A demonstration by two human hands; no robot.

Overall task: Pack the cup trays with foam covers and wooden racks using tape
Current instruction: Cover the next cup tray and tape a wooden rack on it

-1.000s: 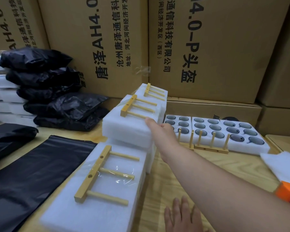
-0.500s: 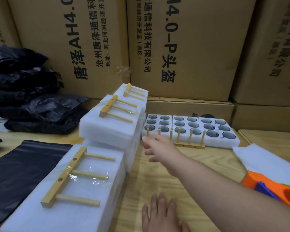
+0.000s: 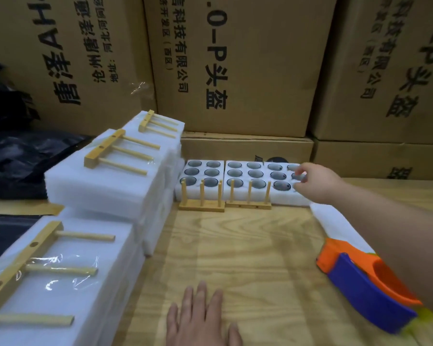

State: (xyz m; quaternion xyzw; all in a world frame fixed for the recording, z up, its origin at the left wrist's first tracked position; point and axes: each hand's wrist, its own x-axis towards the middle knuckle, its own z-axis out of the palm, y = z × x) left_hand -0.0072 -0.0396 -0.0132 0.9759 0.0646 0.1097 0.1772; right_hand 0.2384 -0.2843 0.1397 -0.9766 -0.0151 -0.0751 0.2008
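Right hand (image 3: 315,182) is reached across to the far right end of the long cup tray (image 3: 260,191), fingers curled at its edge cups; whether the tray is actually gripped cannot be told. Left hand (image 3: 203,318) is laid flat and spread on the wooden surface (image 3: 248,245), holding nothing. A second, shorter cup tray (image 3: 200,171) is seen just left of it, touching. Two wooden racks (image 3: 201,204) are stood upright against the trays' near side. Packed foam bundles (image 3: 105,186) with racks taped on top are stacked at left. An orange-and-blue tape dispenser (image 3: 365,283) is set on white foam sheets (image 3: 335,223) at right. Cardboard boxes (image 3: 235,71) are stacked behind.
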